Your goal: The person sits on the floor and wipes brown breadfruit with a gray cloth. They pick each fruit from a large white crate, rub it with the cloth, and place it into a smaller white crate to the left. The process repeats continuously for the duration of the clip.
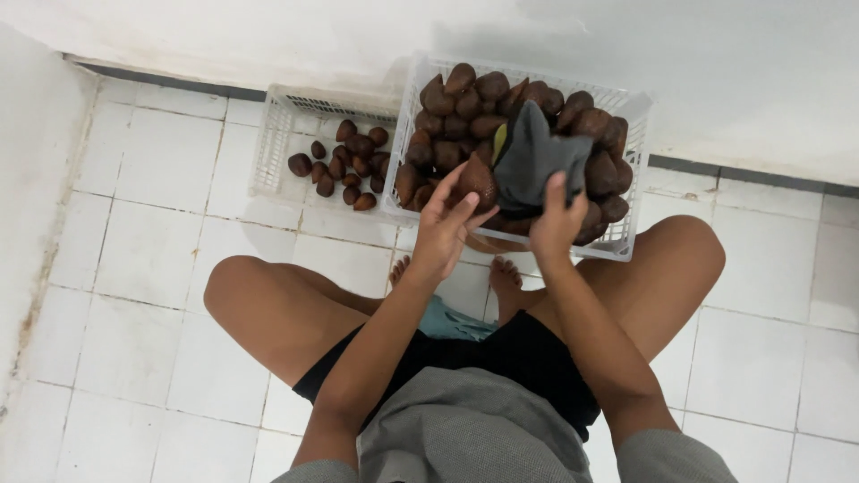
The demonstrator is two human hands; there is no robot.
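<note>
My left hand [443, 228] grips a brown scaly fruit [476, 179] at the front edge of a white plastic crate [637, 161] heaped with several such fruits. My right hand [557, 224] holds a dark grey cloth [535, 159] right beside that fruit, over the heap. A second, lower white crate [273, 148] to the left holds several smaller brown fruits [344, 161]. I sit on the floor with my knees spread and my feet just under the full crate.
White floor tiles [143, 268] surround me, with a white wall on the left and along the back behind both crates. A light blue cloth [452, 322] lies between my legs.
</note>
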